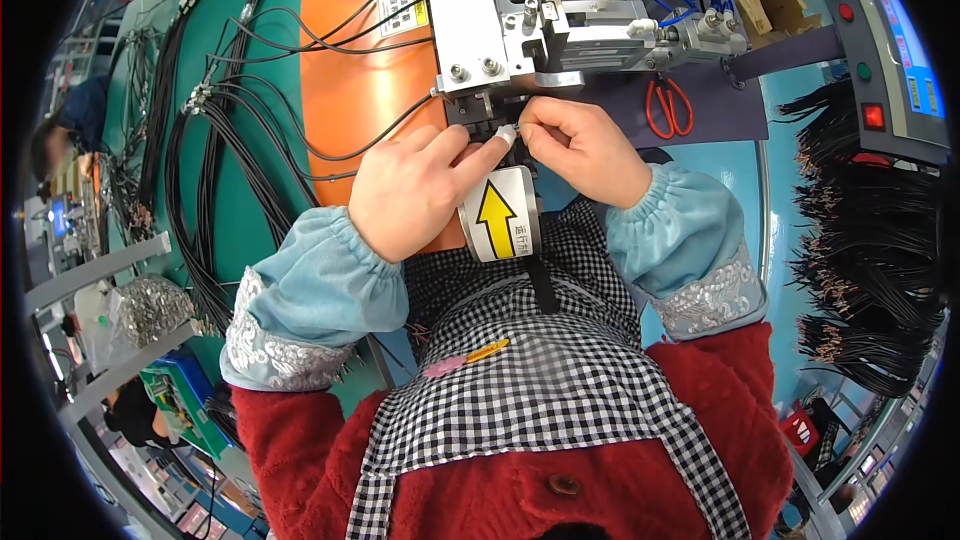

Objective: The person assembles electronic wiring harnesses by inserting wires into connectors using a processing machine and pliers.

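Observation:
Both of my hands meet at the front of a metal machine head point(485, 45), just beneath its lower edge. My left hand point(415, 185) is closed, its index finger reaching forward with a white covering on the tip. In a pinch opposite it is my right hand point(585, 148), thumb and fingertips together. Something small and thin shows between the fingertips, too small to name. Right below the fingers sits a rounded white plate point(500, 215) with a yellow arrow pointing toward the machine. A black cable point(375, 148) runs from the left to the machine beside my left hand.
Bundles of black cables point(235, 110) lie on the green table point(275, 5) to the left, past an orange panel point(335, 90). Red-handled scissors point(668, 108) rest right of the machine. Many black wires point(865, 250) hang at far right, below a control screen point(900, 40).

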Demonstrator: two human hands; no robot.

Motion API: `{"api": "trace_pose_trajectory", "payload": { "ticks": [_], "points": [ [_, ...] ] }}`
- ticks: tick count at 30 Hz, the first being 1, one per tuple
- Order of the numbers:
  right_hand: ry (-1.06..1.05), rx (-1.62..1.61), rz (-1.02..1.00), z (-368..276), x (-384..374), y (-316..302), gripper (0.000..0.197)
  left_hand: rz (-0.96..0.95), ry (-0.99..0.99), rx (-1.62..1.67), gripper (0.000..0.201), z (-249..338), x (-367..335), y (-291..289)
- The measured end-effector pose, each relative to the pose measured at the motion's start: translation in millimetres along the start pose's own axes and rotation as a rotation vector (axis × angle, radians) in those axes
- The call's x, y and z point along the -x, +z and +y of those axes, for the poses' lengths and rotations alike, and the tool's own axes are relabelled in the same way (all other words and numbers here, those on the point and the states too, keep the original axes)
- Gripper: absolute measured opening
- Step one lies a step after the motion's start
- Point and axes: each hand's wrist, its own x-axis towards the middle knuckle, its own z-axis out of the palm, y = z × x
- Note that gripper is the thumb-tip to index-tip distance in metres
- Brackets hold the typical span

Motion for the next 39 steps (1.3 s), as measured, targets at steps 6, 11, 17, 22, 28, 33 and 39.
{"api": "trace_pose_trajectory", "payload": {
  "ticks": [6,11,17,22,28,33,39],
  "points": [
    [-0.314,0.245,0.192,11,2,13,0.004,-0.047,-0.013,0.050,0.064,3,2,0],
    [-0.422,0.449,0.231,11,2,13,0.004,-0.071,-0.009,0.078,0.079,1,3,1],
    [0.039,-0.009,0.064,-1,4,9,0.005,-0.062,-0.032,0.073,0.060,1,0,0],
    [0.078,-0.122,0.038,9,3,9,0.006,0.004,-0.043,0.071,0.043,0,0,5],
    [-0.014,-0.175,0.047,22,1,11,0.007,0.042,-0.080,0.157,0.034,-1,-1,8],
    [-0.101,-0.145,0.060,25,0,10,0.006,0.031,-0.094,0.173,0.033,-1,0,8],
    [-0.088,-0.152,0.021,25,-1,7,0.004,0.018,-0.075,0.131,0.033,-1,0,6]
  ]
}}
